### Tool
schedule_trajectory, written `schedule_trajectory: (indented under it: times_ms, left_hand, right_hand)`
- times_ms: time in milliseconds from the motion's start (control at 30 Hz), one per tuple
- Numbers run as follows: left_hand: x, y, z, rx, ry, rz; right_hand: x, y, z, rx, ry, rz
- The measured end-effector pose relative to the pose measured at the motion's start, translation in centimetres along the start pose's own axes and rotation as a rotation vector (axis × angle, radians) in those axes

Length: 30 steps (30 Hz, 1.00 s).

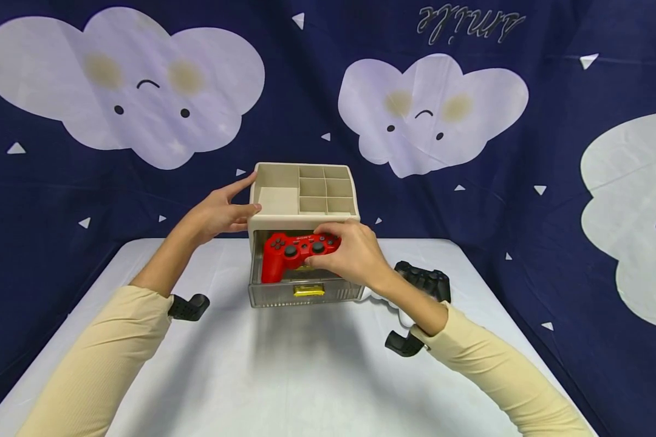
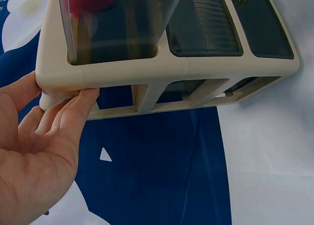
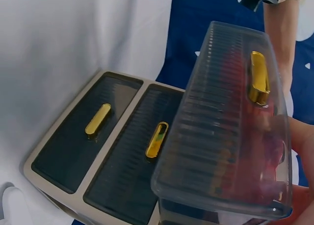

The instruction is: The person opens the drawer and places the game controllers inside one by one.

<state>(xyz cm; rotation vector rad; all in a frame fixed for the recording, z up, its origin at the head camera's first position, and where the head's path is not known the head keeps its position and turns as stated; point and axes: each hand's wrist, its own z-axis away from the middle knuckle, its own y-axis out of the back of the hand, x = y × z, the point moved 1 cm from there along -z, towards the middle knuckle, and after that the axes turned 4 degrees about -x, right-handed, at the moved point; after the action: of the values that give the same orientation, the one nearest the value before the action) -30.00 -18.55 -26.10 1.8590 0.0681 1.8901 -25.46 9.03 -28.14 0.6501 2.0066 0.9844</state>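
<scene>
Red controller: smooth red plastic, a SONY mark, two dark round thumbsticks and a directional pad; it sits inside the pulled-out top drawer, its left handle pointing down toward me.
My right hand: gripping the controller's right end, thumb in front.
My left hand: fingers extended against the cabinet's upper left side, thumb at the rim — touching, not curled round it.
Cabinet: cream, rounded corners, its top split into one wide compartment and six small ones.
Top drawer: see-through grey, fine ribs, a shiny gold handle.
Lower drawers: dark-tinted, with similar gold handles.
Black controller: on the white table, partly behind my right forearm.
Hard to see: the red controller's right handle, covered by my hand — through the drawer front, only blurred red in the right wrist view.
</scene>
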Motion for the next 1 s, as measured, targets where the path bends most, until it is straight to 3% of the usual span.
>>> schedule_trajectory:
  times_ms: [567, 1000]
  left_hand:
    - [0.1, 0.0, 0.0, -0.003, -0.006, 0.007]
    - [0.2, 0.0, 0.1, -0.009, -0.004, 0.005]
  right_hand:
    - [0.9, -1.1, -0.2, 0.007, 0.038, 0.045]
    - [1.1, -1.5, -0.2, -0.068, -0.003, 0.089]
